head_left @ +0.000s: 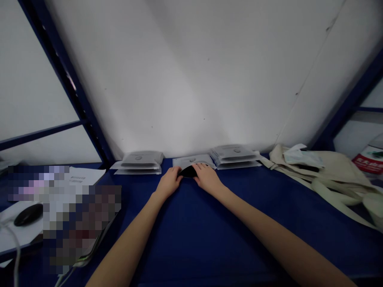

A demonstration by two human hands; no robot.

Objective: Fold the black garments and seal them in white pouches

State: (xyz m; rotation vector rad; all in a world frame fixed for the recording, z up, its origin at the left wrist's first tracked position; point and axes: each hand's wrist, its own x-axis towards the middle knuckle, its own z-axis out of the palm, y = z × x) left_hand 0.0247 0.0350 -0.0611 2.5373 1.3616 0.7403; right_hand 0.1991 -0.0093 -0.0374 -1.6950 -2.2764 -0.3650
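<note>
Your left hand (169, 181) and your right hand (208, 179) lie palm down, fingers together and reaching in from either side onto a flat black object (188, 172). Your fingers cover both its ends, so its full shape stays hidden, and you can't tell from this view whether they pinch it or only rest on it. It sits on the edge of a pale sheet or packet (191, 161), which is partly tucked behind it.

Just left of the black object is a stack of clear plastic packets (138, 162) with dark contents; a similar stack (235, 156) lies just right of it, both too blurred to read. All of this rests on a dark blue table (191, 247).

Well right of the black object lies a crumpled canvas tote bag (324, 175). Well left of it, a black computer mouse (28, 214) sits near a pixelated, unreadable patch (80, 223).
</note>
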